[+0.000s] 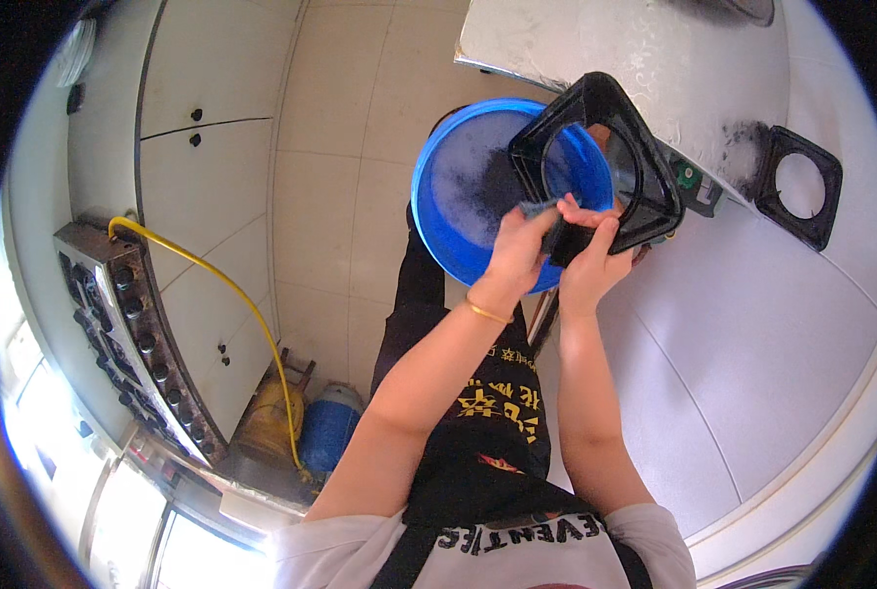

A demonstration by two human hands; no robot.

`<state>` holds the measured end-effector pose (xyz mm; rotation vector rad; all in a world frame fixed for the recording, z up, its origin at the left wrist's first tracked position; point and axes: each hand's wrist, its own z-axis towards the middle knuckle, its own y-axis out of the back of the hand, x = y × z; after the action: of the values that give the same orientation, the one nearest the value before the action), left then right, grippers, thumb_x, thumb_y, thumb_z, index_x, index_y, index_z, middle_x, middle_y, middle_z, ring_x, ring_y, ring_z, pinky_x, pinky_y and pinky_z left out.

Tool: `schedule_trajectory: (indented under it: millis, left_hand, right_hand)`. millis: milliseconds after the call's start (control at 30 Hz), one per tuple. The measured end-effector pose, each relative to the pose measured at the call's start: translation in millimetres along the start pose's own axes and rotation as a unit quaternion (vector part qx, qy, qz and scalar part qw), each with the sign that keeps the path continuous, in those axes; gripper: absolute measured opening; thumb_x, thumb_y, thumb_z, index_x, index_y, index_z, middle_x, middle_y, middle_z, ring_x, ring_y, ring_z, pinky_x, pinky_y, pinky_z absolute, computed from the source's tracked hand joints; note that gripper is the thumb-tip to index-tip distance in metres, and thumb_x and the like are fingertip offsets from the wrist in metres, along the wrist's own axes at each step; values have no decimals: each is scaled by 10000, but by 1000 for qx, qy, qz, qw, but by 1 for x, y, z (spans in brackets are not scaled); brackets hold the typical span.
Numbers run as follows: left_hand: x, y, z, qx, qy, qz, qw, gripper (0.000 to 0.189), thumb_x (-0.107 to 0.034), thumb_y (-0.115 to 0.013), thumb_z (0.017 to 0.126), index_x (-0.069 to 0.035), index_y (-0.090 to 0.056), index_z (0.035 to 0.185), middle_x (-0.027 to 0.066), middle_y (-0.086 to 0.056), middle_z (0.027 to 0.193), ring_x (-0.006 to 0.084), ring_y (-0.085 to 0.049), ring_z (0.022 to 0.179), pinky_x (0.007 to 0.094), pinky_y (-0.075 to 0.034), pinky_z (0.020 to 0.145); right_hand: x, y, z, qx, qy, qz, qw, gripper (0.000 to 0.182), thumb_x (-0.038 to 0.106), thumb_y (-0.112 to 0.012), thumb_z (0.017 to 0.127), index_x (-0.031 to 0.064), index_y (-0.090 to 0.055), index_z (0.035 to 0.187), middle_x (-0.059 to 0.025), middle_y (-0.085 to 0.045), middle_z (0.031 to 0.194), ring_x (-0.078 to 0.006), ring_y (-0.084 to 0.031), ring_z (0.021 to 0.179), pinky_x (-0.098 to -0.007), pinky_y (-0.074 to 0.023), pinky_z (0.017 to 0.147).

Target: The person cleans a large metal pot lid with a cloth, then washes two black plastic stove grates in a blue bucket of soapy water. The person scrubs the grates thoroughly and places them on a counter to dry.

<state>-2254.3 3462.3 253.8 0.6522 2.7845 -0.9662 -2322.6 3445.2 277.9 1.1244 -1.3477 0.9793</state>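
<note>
My right hand [593, 272] grips the lower corner of a black square frame [648, 180] with a large round opening, tilted over the right side of a blue plastic tub [421, 210]. My left hand [515, 247], with a gold-coloured bangle at its wrist, holds a greyish-green cloth or scouring pad [549, 221] against the frame's near edge. Dark water with whitish suds [468, 173] lies in the tub. A similar black frame [769, 199] with a round hole stands at the right, by the corner of the light worktop.
A light patterned worktop [556, 37] juts in beyond the tub. At left are a multi-burner gas stove [140, 331], a yellow hose [232, 283] and white cabinets [203, 169]. A yellow gas cylinder [272, 416] and a blue one [330, 427] stand on the floor.
</note>
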Motion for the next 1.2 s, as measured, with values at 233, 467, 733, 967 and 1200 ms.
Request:
schedule_trajectory:
  millis: [233,467,733,967,1200]
  left_hand:
    - [-20,21,41,-43,-97,226,968,210,-197,-568,844,3,-621,876,27,-610,744,96,-542,634,252,-440,577]
    - [-4,16,27,-77,-158,113,978,198,-209,-457,903,-37,-555,903,47,-593,792,134,-567,679,248,-431,569]
    - [11,6,-27,15,-68,219,973,123,-115,-488,876,-25,-539,942,-9,-522,724,64,-471,651,223,-388,551]
    - [-53,20,10,13,-139,276,951,221,-179,-522,842,18,-580,924,13,-557,735,96,-501,674,256,-421,602]
    - [19,17,-29,-16,-30,157,987,193,-160,-537,822,-2,-586,923,-3,-534,717,95,-475,655,259,-421,593]
  right_hand:
    - [18,11,-2,0,-23,1,1000,285,124,-306,963,-35,-462,785,-139,-600,688,-273,-641,733,-431,-509,797]
    - [29,7,-5,70,47,51,995,283,130,-331,964,-29,-452,763,-121,-559,640,-284,-635,680,-469,-530,753]
    - [17,-7,11,36,22,73,996,241,137,-359,959,-16,-442,792,-98,-524,623,-265,-619,639,-422,-521,707]
    - [25,20,-7,49,11,49,998,177,87,-339,963,-16,-415,840,-78,-496,609,-253,-618,611,-358,-501,643]
    - [17,0,-4,41,37,27,998,168,108,-352,971,-15,-406,870,-74,-499,641,-244,-616,621,-366,-501,661]
